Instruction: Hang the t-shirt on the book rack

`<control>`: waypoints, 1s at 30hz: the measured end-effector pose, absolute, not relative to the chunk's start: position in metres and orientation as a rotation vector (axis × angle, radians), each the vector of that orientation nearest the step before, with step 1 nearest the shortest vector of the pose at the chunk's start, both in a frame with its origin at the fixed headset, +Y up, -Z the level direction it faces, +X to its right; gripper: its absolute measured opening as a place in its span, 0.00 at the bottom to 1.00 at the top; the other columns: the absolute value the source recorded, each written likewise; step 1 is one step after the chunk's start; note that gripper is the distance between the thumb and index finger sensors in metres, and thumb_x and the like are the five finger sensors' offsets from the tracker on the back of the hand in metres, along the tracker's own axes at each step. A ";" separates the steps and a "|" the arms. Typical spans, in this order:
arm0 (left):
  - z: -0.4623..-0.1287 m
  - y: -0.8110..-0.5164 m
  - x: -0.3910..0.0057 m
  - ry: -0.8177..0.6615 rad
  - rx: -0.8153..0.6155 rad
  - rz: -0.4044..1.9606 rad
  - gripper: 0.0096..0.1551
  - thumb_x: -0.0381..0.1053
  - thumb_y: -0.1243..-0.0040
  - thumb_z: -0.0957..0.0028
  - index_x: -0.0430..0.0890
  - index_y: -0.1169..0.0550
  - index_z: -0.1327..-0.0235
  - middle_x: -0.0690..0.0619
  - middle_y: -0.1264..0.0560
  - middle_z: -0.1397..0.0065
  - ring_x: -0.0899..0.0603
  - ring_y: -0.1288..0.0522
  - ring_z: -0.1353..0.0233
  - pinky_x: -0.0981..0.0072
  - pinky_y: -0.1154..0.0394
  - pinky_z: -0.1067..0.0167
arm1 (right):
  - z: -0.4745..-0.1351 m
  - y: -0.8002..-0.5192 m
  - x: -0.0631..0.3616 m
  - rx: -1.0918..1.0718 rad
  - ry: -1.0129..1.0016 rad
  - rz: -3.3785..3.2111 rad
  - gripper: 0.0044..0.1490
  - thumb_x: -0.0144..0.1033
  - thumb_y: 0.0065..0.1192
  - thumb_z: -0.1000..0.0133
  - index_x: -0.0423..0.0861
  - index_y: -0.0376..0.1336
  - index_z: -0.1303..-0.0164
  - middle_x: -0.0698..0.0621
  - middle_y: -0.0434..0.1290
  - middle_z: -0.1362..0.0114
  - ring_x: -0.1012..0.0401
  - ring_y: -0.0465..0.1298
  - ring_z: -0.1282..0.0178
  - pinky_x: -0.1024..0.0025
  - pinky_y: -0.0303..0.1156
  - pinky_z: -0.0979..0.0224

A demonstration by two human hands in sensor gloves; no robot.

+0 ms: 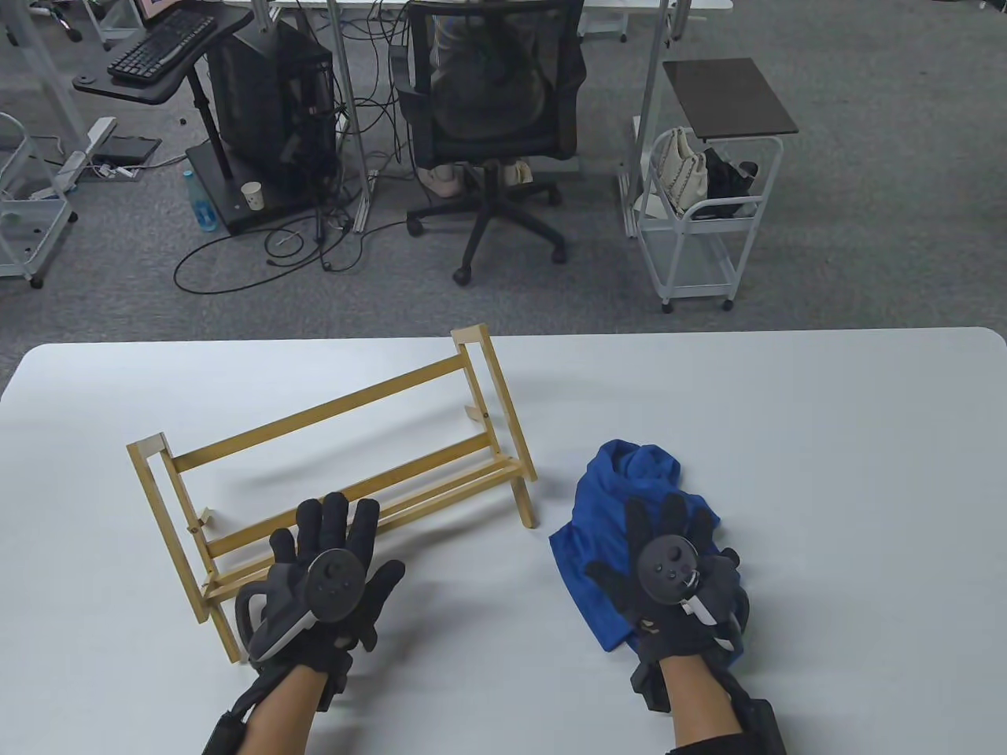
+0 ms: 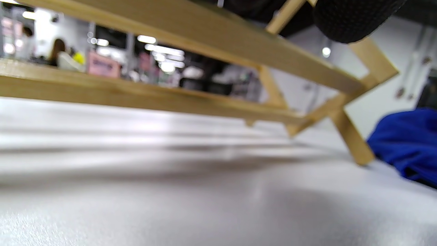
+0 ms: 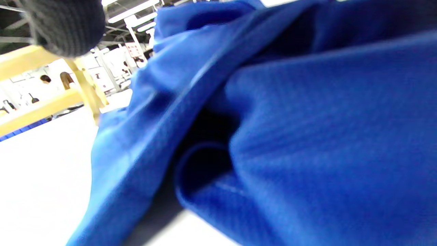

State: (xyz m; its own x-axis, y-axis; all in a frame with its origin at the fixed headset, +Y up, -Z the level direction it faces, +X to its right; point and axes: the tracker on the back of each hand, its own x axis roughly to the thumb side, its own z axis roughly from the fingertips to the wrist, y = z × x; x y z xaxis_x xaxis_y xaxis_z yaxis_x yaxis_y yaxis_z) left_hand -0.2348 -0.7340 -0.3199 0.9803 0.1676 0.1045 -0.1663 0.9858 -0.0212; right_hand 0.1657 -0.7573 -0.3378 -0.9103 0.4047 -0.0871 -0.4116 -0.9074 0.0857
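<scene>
A wooden book rack (image 1: 315,413) stands on the white table (image 1: 826,440) at the left-centre, angled with its right end farther away. My left hand (image 1: 338,539) lies flat with fingers spread over the rack's low front rails. The left wrist view shows those rails (image 2: 218,44) from below, with a gloved fingertip (image 2: 355,20) on top. A crumpled blue t-shirt (image 1: 621,480) lies on the table to the right of the rack. My right hand (image 1: 669,550) rests flat on it, fingers spread. The right wrist view is filled with its blue cloth (image 3: 307,136).
Beyond the table's far edge, on the floor, stand an office chair (image 1: 488,118), a white trolley (image 1: 700,236) with bags, and a computer stand (image 1: 260,102) with cables. The table's right half is bare white surface.
</scene>
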 end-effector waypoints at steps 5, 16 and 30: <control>-0.320 -0.733 -0.235 -0.105 -0.019 0.178 0.48 0.77 0.54 0.40 0.63 0.56 0.14 0.43 0.58 0.08 0.32 0.62 0.13 0.30 0.61 0.26 | -0.347 -0.759 0.171 -0.174 0.180 2.681 0.59 0.71 0.59 0.43 0.64 0.31 0.13 0.41 0.24 0.13 0.32 0.25 0.17 0.14 0.34 0.32; -0.318 -0.734 -0.232 -0.125 -0.003 0.185 0.48 0.76 0.54 0.40 0.62 0.56 0.15 0.43 0.58 0.08 0.32 0.62 0.13 0.30 0.61 0.26 | -0.362 -0.767 0.184 -0.371 0.231 2.618 0.62 0.75 0.58 0.45 0.65 0.30 0.14 0.41 0.24 0.13 0.31 0.25 0.18 0.13 0.35 0.32; -0.317 -0.735 -0.227 -0.133 -0.007 0.183 0.48 0.76 0.54 0.40 0.63 0.56 0.14 0.43 0.58 0.08 0.31 0.62 0.13 0.29 0.61 0.27 | -0.367 -0.781 0.164 -0.351 0.365 2.663 0.68 0.78 0.56 0.48 0.62 0.23 0.16 0.35 0.23 0.15 0.26 0.30 0.17 0.13 0.41 0.32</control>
